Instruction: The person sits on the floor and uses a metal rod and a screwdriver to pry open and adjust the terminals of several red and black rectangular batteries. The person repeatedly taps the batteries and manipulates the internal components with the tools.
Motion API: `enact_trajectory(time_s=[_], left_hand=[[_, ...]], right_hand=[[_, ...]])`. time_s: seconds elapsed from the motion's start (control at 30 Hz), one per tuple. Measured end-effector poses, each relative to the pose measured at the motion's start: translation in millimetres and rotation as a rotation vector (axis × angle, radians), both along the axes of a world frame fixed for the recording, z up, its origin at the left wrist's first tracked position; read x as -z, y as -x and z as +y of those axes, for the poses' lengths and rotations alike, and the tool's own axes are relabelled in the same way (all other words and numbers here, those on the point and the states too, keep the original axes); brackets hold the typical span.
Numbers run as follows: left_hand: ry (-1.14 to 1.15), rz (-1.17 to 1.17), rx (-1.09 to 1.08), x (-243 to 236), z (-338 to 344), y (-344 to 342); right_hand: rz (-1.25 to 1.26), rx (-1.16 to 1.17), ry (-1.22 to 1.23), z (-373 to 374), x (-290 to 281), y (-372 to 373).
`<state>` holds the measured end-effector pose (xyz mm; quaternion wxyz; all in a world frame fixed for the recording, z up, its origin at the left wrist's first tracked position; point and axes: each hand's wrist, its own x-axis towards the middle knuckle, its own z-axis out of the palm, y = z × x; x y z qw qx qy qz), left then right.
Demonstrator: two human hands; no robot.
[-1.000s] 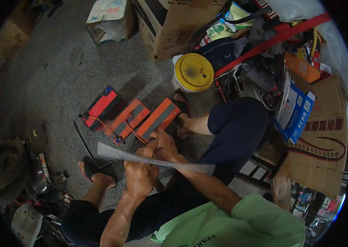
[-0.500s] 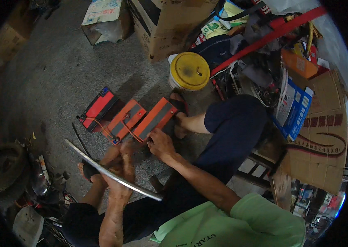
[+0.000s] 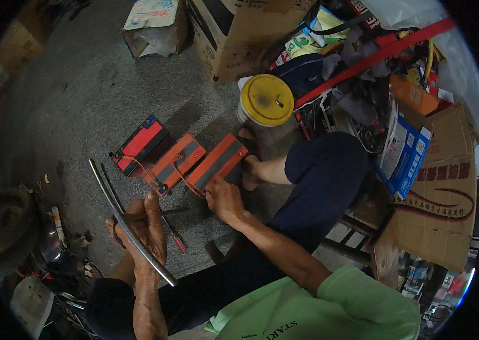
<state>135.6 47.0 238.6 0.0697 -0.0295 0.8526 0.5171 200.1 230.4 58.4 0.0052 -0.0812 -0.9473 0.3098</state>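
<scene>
Three red-orange batteries lie side by side on the floor: a red and black one [image 3: 142, 141], an orange one with a grey stripe [image 3: 178, 160] in the middle, and another striped orange one [image 3: 221, 160] on the right. Thin orange wires [image 3: 187, 180] link their ends. My right hand [image 3: 225, 199] is closed at the near end of the right battery, its fingertips at a wire's end. My left hand [image 3: 152, 232], thumb raised, holds a curved silvery rod [image 3: 132, 231] that crosses it. A dark slim piece [image 3: 169, 213] shows beside the thumb; its kind is unclear.
A yellow-lidded bucket [image 3: 268, 100] stands beyond my right foot. Cardboard boxes [image 3: 234, 51] are at the back. A heap of clutter with a red bar [image 3: 375, 62] fills the right; a tyre [image 3: 4, 229] lies left. A slim red-ended tool [image 3: 177, 241] is near my left hand.
My left hand has moved left, away from the batteries, and the silvery rod has swung steeper with it. The red-ended tool has come into sight. My right hand stays at the right battery.
</scene>
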Motion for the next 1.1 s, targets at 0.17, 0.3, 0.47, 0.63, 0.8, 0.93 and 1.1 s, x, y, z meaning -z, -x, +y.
enact_trajectory(time_s=[0.17, 0.3, 0.47, 0.63, 0.8, 0.93, 1.1], left_hand=[[0.019, 0.057, -0.017, 9.5, -4.5, -2.3], [0.003, 0.052, -0.044, 1.5, 6.7, 2.1], [0.074, 0.041, 0.005, 3.2, -0.9, -1.0], [0.025, 0.05, 0.029, -1.0, -0.3, -0.2], [-0.015, 0.08, -0.031, -8.3, 7.3, 0.8], [0.016, 0.012, -0.017, -14.1, 4.5, 2.7], [0.015, 0.154, -0.016, -7.4, 5.1, 1.0]], right_hand=[[-0.053, -0.019, -0.029, -1.2, -15.2, 1.5], [-0.139, -0.008, -0.027, -2.2, -26.1, 4.3], [-0.049, 0.092, 0.008, -3.1, -31.7, 10.2], [0.141, 0.223, 0.243, 15.0, -32.1, 48.6], [0.295, 0.136, 0.189, 20.0, -12.6, 79.7], [0.201, 0.176, 0.346, 27.8, -12.8, 82.6], [0.123, 0.283, 0.367, 31.8, -20.7, 84.3]])
